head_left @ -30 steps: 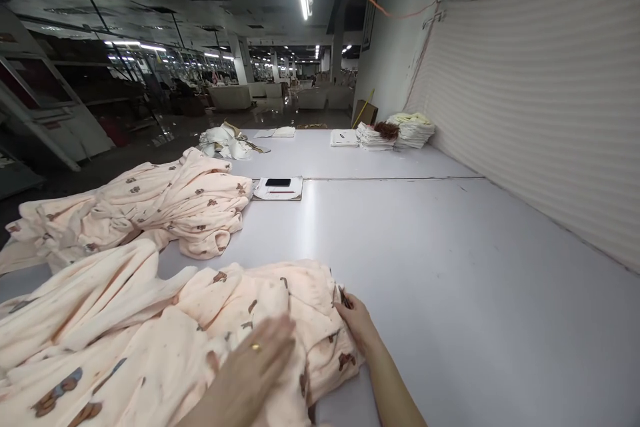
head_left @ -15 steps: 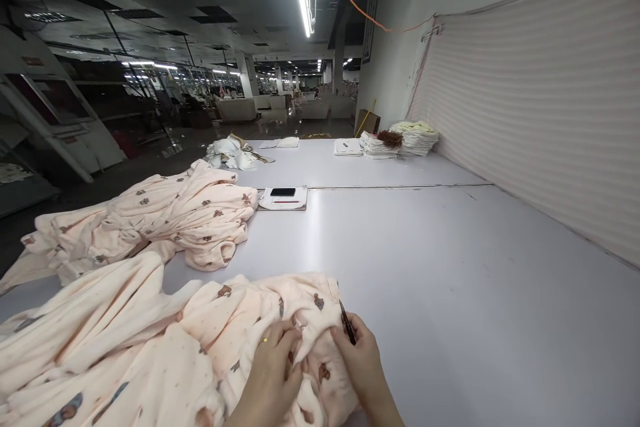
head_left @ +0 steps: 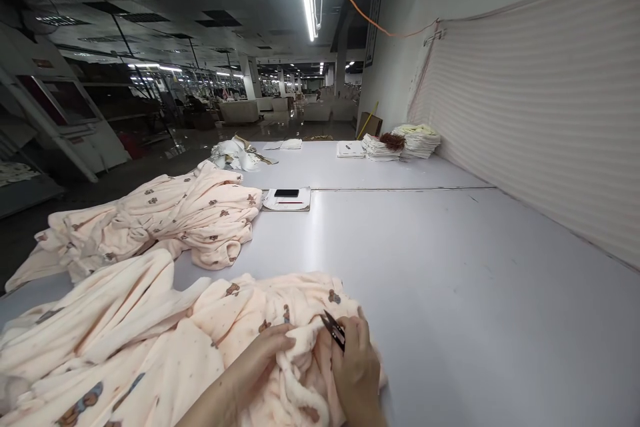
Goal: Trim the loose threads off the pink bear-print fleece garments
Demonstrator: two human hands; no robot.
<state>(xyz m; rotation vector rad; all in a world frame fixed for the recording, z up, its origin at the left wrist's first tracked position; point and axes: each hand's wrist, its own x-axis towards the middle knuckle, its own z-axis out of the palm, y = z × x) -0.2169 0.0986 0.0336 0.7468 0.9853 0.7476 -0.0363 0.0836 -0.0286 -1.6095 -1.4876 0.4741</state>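
Note:
A pale pink fleece garment (head_left: 215,313) with small bear prints lies bunched across the near left of the table. My left hand (head_left: 263,353) is closed on a fold of it, thumb and fingers pinching the fabric. In my right hand (head_left: 357,367) is a pair of black thread snips (head_left: 334,330), blades pointing up and left, parted at the tips beside the raised fold. The lower fingers of my right hand are hidden by the hand itself.
A second heap of the printed fleece (head_left: 165,217) lies behind at left. Farther along the table (head_left: 425,267) are a clipboard with papers (head_left: 285,205), a phone (head_left: 287,193), white scraps (head_left: 235,153) and folded cloth stacks (head_left: 417,141). A striped curtain (head_left: 540,113) hangs at right.
My right hand has turned, bringing the snips left to the fold, and their blades now show apart. My left hand has shifted slightly left, lifting the fabric edge.

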